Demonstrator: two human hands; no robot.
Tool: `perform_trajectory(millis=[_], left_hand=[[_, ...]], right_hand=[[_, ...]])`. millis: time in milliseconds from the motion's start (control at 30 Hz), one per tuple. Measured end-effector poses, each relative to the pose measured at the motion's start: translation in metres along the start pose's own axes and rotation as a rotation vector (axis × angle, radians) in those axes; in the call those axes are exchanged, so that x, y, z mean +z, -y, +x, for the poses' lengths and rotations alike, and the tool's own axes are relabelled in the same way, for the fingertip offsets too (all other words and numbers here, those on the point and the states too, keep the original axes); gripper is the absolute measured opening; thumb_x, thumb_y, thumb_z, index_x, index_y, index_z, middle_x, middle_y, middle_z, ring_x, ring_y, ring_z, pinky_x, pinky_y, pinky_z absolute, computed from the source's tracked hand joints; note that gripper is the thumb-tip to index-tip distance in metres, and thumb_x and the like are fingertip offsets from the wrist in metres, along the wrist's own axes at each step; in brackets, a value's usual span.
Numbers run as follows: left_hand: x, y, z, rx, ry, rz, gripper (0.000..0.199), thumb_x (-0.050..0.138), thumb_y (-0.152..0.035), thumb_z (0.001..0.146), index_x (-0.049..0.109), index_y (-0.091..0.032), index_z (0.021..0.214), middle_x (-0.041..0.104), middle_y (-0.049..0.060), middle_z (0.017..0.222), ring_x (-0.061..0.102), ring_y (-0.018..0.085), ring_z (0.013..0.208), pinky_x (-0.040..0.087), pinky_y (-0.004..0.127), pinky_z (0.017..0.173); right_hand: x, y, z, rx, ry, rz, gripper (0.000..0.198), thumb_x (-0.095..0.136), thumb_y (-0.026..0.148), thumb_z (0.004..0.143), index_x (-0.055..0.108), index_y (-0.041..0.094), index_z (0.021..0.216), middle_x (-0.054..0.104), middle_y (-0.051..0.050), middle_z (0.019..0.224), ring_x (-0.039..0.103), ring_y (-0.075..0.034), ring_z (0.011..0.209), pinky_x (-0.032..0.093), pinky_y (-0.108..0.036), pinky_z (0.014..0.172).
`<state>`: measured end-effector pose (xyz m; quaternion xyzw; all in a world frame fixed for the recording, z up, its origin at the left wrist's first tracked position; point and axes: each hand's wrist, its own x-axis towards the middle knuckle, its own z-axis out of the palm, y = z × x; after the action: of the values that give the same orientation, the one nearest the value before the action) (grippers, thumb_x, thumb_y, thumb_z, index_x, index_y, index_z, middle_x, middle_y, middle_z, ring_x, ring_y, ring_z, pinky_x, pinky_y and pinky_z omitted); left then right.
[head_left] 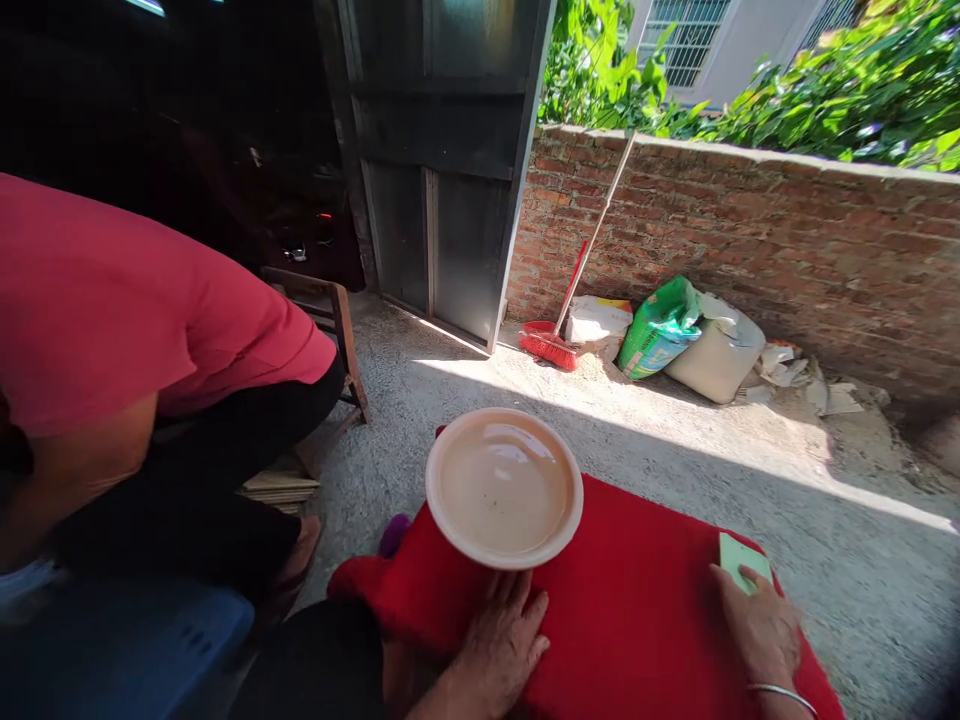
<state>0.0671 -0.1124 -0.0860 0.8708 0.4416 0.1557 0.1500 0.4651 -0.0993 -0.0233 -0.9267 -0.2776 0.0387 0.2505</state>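
Note:
A wide, pale pink basin (480, 555) stands on a red cloth (637, 590), with light reflecting inside it. My left hand (504, 640) lies on the cloth, its fingers stretched toward the basin's near rim. Whether the fingertips touch the rim or reach just under it, I cannot tell. At the right end of the cloth, my right hand (759, 622) grips a flat, pale green rectangular object (739, 555), thumb and fingers around its near part. A metal bangle (784, 692) circles the right wrist.
To the left, a person in a red shirt (150, 290) bends forward beside a wooden chair (345, 345). A dark metal door (442, 180) stands ajar. Along the brick wall (750, 230) are a red broom (555, 350), a green sack (660, 335) and a white sack (716, 355).

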Motion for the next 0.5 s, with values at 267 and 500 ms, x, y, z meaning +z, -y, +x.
perform_trajectory(millis=[267,500], left_hand=[[-0.011,-0.001,0.001,0.024,-0.026,0.019,0.047,0.061,-0.044,0.094,0.059,-0.027,0.138,0.049,0.011,0.152,0.046,0.031,0.14,0.04,0.054,0.116],[0.001,0.003,-0.001,0.023,0.007,0.009,0.049,0.061,-0.043,0.094,0.057,-0.028,0.141,0.046,0.012,0.155,0.047,0.033,0.139,0.044,0.053,0.112]], right_hand=[[0.081,0.12,-0.117,-0.462,0.295,0.292,0.053,0.059,0.062,0.067,0.075,0.026,0.102,0.059,-0.005,0.096,0.065,-0.026,0.088,0.054,-0.037,0.081],[0.004,0.059,-0.015,-0.234,0.11,0.163,0.08,0.051,0.068,0.062,0.072,0.008,0.111,0.063,-0.015,0.079,0.062,-0.04,0.09,0.05,-0.05,0.08]])
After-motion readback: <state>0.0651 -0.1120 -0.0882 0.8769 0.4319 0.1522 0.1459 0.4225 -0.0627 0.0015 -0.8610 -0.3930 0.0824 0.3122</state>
